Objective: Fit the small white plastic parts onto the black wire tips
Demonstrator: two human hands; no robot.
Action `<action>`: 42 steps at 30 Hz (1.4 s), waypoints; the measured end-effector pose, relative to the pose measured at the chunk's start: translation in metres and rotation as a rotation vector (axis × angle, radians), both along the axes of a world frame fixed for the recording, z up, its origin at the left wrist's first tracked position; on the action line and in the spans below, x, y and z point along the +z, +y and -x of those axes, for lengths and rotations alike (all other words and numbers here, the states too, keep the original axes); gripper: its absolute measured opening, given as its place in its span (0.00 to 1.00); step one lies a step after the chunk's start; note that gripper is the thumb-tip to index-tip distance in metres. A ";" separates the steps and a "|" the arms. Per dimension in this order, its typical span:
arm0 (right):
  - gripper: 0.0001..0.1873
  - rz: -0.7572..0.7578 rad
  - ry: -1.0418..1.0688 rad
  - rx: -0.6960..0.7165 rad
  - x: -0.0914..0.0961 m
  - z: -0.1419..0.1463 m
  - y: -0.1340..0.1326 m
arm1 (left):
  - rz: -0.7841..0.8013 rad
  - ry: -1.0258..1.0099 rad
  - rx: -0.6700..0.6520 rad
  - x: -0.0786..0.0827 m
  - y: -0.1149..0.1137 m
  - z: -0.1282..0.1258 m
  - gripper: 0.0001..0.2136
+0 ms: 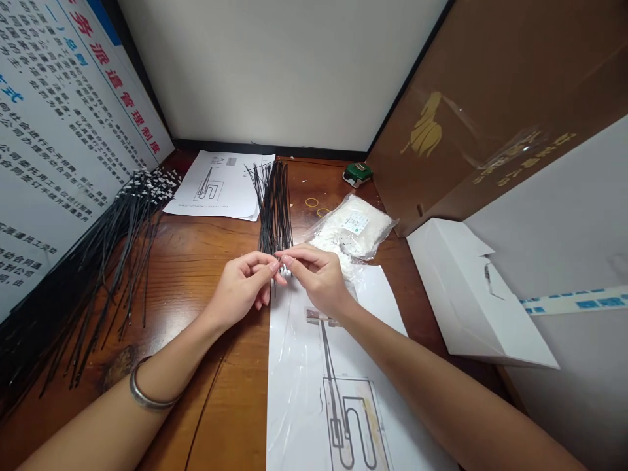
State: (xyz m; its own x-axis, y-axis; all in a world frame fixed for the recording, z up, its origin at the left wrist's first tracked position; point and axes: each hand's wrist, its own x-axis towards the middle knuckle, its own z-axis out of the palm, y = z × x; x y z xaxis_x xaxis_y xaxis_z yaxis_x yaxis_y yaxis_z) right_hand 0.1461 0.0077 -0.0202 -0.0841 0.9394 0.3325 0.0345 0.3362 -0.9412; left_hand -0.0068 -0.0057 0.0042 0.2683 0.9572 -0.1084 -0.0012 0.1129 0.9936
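Moderate light, glare on the brown box (490, 91), edges stretched

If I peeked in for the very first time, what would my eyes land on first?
Probably the left hand and right hand in the middle, fingertips close together at the near end of a bundle of black wires. Next might be the big heap of white-tipped black wires on the left. Then perhaps the little green tape measure near the back, beside the brown board.

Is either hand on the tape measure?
No, left hand and right hand are by the wires; the tape measure lies beyond.
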 end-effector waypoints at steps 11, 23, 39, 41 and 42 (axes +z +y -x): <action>0.06 0.003 -0.047 0.013 -0.002 0.002 -0.002 | 0.037 -0.040 -0.013 -0.002 0.001 0.001 0.15; 0.06 -0.021 -0.087 0.011 0.000 0.002 -0.001 | 0.050 -0.081 0.057 -0.002 0.000 -0.001 0.15; 0.10 0.258 0.105 0.009 0.001 0.002 0.000 | 0.069 -0.058 0.109 -0.004 0.000 -0.001 0.13; 0.08 0.246 0.106 0.014 0.001 0.003 0.000 | 0.067 -0.059 0.114 -0.005 0.000 0.000 0.14; 0.07 0.238 0.104 0.016 0.001 0.003 0.000 | 0.067 -0.061 0.117 -0.005 0.000 0.000 0.14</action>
